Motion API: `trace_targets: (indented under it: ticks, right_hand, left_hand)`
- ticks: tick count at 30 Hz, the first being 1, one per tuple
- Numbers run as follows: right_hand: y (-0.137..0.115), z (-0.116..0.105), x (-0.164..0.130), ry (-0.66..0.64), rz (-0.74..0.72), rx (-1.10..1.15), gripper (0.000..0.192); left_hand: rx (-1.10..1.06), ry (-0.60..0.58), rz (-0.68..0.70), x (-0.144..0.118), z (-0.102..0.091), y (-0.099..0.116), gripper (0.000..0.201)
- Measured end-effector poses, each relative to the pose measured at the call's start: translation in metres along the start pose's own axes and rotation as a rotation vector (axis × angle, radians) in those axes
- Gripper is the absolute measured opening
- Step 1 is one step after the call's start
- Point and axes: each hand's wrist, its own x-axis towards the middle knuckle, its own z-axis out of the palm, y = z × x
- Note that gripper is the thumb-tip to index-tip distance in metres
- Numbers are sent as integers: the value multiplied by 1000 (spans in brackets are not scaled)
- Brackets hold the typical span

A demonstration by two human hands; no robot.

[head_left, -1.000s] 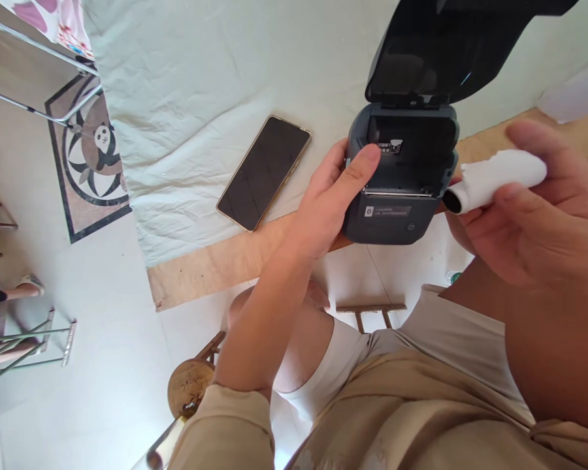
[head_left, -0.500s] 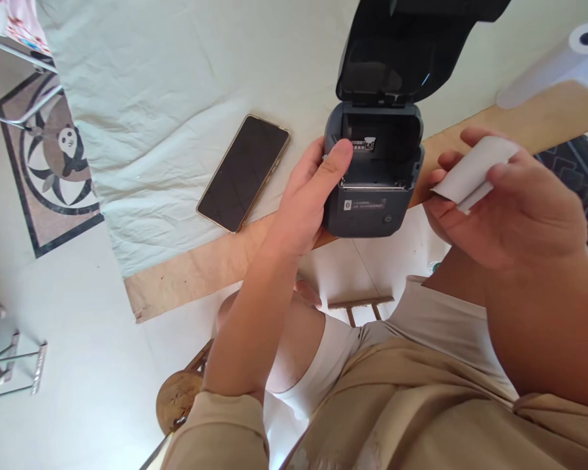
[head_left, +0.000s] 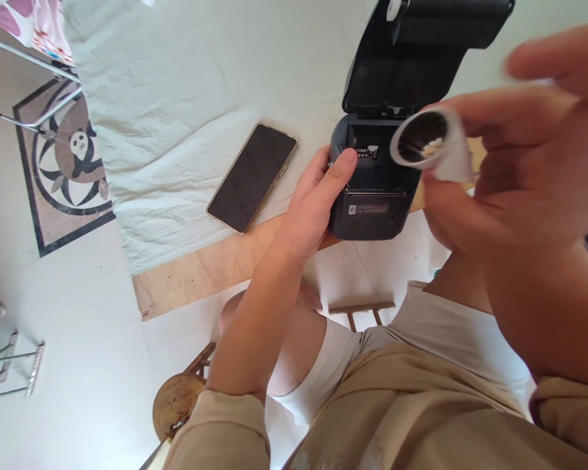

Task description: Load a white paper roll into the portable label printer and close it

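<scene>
The left hand [head_left: 318, 209] is wrapped around the left side of a small dark label printer [head_left: 372, 189], thumb laid over its top front corner and the other fingers hidden behind the casing; the printer stands at the near edge of the table [head_left: 210, 267], its front slightly overhanging the bare wooden strip, and its lid [head_left: 411, 59] is tipped up and back so the paper bay lies open toward the camera. The right hand [head_left: 514, 170] is raised close to the lens, blurred, pinching a white paper roll [head_left: 428, 143] between thumb and fingers; the hollow end of the roll faces the camera, held just above and to the right of the open bay, not touching the printer as far as can be told. A phone [head_left: 253, 176] lies face up, screen dark, on the pale cloth [head_left: 176, 91] to the left of the printer, near the left hand but apart from it, with open cloth all round it; the cloth stops short of the table edge, leaving the wood strip bare. Below the edge sit the person's knees and a round wooden stool [head_left: 179, 401] on light floor; a panda mat [head_left: 68, 156] lies at far left.
</scene>
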Motion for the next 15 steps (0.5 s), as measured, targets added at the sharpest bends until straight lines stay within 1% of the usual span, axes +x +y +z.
trace_targets:
  ticks: [2,3,5,6,8,10,13,15]
  right_hand:
    - [-4,7,6,-14,-164,-228,49]
    - [-5,10,8,-4,-205,-335,46]
    - [-5,14,11,12,-208,-463,40]
    - [-4,15,12,-1,-217,-501,37]
    - [-2,15,15,-46,-268,-513,29]
    - [-1,15,17,-77,-341,-476,20]
    - [-2,16,14,-26,-424,-450,14]
    - [-1,17,8,-8,-495,-449,10]
  left_hand:
    - [-35,-36,8,-1,-1,3,20]
    - [-49,-59,9,-2,-1,5,21]
    - [-61,-73,12,-3,-2,7,24]
    - [-61,-73,13,-3,-3,7,25]
    - [-62,-66,18,-3,-3,4,26]
    - [-64,-61,45,-1,-1,0,25]
    - [-78,3,96,1,1,-5,23]
    - [-63,6,96,2,0,-6,20]
